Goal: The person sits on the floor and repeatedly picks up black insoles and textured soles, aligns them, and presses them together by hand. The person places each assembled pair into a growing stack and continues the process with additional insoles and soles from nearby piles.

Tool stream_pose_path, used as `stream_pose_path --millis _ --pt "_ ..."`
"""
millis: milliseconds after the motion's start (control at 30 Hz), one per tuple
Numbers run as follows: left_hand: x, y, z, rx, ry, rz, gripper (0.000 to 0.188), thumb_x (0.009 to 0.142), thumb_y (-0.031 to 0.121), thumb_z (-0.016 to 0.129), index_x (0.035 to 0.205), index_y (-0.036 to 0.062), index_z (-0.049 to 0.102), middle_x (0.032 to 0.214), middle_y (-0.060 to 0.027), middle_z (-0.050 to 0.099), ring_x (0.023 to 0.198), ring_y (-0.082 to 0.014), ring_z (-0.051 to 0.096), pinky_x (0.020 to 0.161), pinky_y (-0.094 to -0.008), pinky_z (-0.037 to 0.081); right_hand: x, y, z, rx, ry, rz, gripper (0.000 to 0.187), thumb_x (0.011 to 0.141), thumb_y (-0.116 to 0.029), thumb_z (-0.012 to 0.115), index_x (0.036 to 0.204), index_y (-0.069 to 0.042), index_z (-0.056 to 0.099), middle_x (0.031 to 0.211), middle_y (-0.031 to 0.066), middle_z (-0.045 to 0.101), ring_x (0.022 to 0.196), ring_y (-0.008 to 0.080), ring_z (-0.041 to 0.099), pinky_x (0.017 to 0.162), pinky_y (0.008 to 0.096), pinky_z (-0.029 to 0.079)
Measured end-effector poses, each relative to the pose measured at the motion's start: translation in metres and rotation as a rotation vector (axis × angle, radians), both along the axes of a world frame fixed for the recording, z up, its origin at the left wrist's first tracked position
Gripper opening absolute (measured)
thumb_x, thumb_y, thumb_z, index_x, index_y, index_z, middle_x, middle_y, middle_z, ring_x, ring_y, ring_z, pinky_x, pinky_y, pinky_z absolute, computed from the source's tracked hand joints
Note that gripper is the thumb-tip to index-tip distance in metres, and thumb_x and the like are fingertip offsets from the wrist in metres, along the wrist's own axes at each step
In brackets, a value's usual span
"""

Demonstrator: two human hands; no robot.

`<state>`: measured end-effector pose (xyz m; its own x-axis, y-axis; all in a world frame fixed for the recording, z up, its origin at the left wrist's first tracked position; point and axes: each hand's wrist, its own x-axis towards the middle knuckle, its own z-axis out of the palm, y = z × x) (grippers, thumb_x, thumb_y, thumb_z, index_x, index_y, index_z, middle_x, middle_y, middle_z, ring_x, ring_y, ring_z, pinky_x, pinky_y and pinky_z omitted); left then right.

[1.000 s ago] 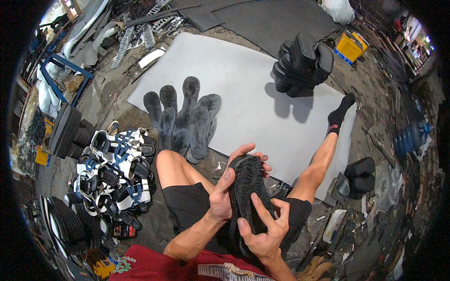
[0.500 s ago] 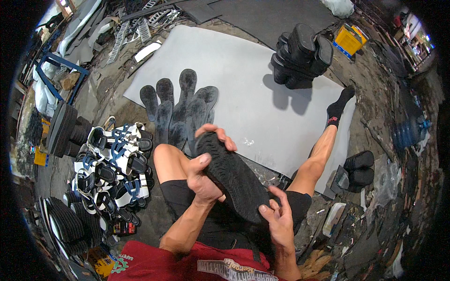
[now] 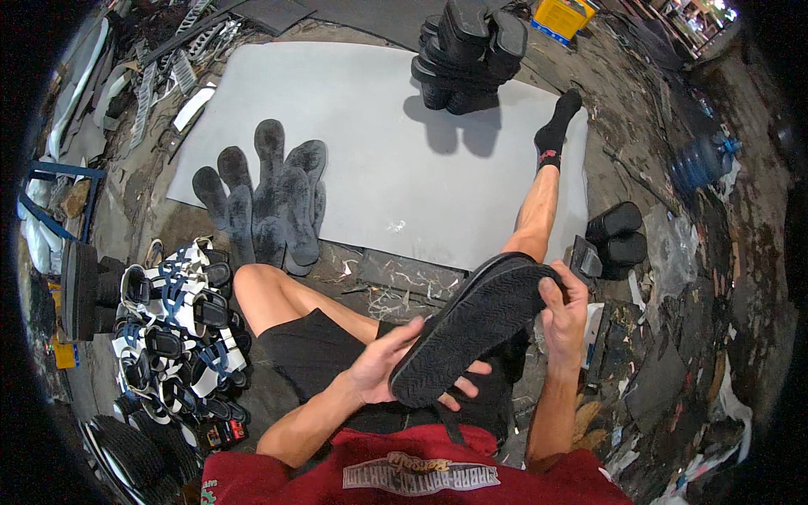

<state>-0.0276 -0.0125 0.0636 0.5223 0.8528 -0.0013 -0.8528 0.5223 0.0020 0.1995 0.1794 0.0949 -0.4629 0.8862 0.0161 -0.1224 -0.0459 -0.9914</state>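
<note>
A black shoe sole (image 3: pixel 468 334) with a wavy tread slants over my lap, its right end higher than its left. My left hand (image 3: pixel 383 364) holds the lower left end: the palm is against the edge and the fingertips come out beneath. At the upper right end my right hand (image 3: pixel 566 313) grips the tip between thumb and fingers. Beyond my bent knee, several dark grey insole-shaped pieces (image 3: pixel 269 189) lie fanned out, partly on a pale grey sheet (image 3: pixel 370 143).
White and navy sandals (image 3: pixel 181 328) are heaped at my left, with ridged black soles (image 3: pixel 126 450) below them. A stack of black soles (image 3: pixel 467 59) stands on the sheet's far side. At right are a black pair (image 3: pixel 617 236) and a blue plastic bottle (image 3: pixel 703 164). Scraps litter the floor.
The sole has swung round and moved right; its right end, formerly lower, is now higher. My right hand has risen with that end, and my left hand has moved down. The view has shifted.
</note>
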Motion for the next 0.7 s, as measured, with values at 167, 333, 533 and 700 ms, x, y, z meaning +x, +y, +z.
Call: stream_pose_path --millis 167,333,533,700 --pt "0.018 0.008 -0.011 -0.160 -0.011 -0.064 0.076 0.112 0.068 0.036 0.156 0.0057 0.044 0.131 -0.0255 0.060 0.092 -0.0293 0.063 0.081 -0.0427 0.056 -0.011 0.005 0.011 0.084 -0.086 -0.045 0.016 0.103 -0.013 0.077 0.103 0.003 0.073 0.090 -0.0028 0.061 0.084 0.0068 0.051 0.079 0.0235 0.041" --pt "0.025 -0.003 -0.006 -0.157 0.018 -0.067 0.079 0.109 0.073 0.040 0.154 0.0077 0.043 0.112 -0.0155 0.053 0.083 -0.0221 0.051 0.074 -0.0373 0.046 -0.013 0.004 0.027 0.232 -0.227 -0.073 0.014 0.098 -0.006 0.081 0.108 0.004 0.079 0.097 0.0023 0.072 0.091 0.0103 0.064 0.084 0.0272 0.050" --pt "0.029 -0.011 -0.008 -0.124 0.017 -0.052 0.086 0.106 0.078 0.041 0.155 0.0072 0.042 0.111 -0.0136 0.050 0.085 -0.0214 0.050 0.076 -0.0370 0.045 -0.022 0.000 0.026 0.263 -0.325 -0.127 0.016 0.095 -0.006 0.084 0.108 0.004 0.081 0.098 0.0072 0.075 0.093 0.0119 0.067 0.085 0.0275 0.051" --pt "0.026 -0.014 -0.016 -0.049 0.150 -0.053 0.088 0.103 0.075 0.050 0.153 0.0028 0.043 0.109 -0.0117 0.051 0.085 -0.0204 0.051 0.078 -0.0369 0.046 -0.025 -0.004 0.027 0.230 -0.322 -0.117 0.017 0.094 -0.006 0.085 0.109 0.002 0.082 0.099 0.0067 0.076 0.092 0.0124 0.068 0.084 0.0268 0.051"
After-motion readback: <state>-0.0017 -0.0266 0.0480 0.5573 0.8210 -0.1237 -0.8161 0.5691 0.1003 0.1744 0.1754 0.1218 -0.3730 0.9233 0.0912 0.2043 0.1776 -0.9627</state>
